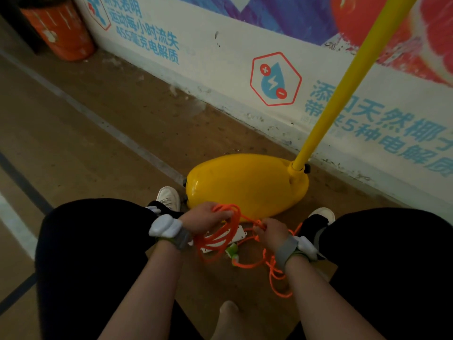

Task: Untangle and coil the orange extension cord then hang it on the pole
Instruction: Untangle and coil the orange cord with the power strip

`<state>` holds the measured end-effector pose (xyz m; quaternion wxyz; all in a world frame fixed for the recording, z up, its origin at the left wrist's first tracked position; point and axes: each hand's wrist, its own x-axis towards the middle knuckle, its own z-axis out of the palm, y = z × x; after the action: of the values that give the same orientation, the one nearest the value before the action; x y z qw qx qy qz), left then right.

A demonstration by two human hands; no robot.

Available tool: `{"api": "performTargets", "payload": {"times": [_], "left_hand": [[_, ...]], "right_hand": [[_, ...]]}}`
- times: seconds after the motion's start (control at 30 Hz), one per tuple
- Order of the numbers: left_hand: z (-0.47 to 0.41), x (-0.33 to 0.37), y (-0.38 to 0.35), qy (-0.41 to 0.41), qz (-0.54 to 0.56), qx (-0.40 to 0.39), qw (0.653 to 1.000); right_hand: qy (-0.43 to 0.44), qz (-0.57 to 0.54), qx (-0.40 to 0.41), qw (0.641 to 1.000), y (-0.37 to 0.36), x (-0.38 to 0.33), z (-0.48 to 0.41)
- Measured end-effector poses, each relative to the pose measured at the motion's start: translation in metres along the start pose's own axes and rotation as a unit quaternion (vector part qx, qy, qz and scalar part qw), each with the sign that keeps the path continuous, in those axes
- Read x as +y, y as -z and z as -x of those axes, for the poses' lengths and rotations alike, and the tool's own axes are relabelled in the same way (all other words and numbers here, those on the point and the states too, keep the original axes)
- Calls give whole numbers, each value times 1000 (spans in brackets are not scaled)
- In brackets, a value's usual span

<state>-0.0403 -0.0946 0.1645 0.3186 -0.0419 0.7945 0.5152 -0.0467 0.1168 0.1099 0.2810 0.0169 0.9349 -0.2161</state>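
While the person crouched over the yellow base [245, 184] of the pole [343, 79], the head view showed the orange extension cord [218, 238] lying just on the near side of that base, between the knees. The left hand [204, 218] was closed around several gathered loops, which hung down and toward the person. The right hand [270, 233] pinched a single strand just right of the coil; from there the loose tangle ran back toward the person (away from the base), so the right hand was nearer the slack. Both wrists were bent downward, palms turned in toward each other. A white power strip [239, 233] lay on the floor under the loops. The pole rose from the base's far right end, up and away.
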Motion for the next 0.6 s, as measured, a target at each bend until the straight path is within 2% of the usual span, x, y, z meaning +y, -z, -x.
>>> {"api": "performTargets", "payload": {"times": [0.07,0.2,0.3,0.4,0.53,0.6], "left_hand": [[-2,-3,-3,4,-126,-15,992],[-2,-4,-10,14,-177,-11,984],[-4,-4,-12,13,-103,-16,994],[-4,-3,-13,14,-64,8,998],[-3,3,-5,14,78,136,988],[-7,-3,7,23,217,232,948]], "right_hand": [[-45,20,16,999,1,3,0],[-117,-49,93,988,-4,6,-5],[-137,-93,147,975,-8,5,-7],[-142,-48,127,981,-8,6,-6],[-171,43,87,981,-1,13,-8],[-190,24,67,979,1,19,-7]]}}
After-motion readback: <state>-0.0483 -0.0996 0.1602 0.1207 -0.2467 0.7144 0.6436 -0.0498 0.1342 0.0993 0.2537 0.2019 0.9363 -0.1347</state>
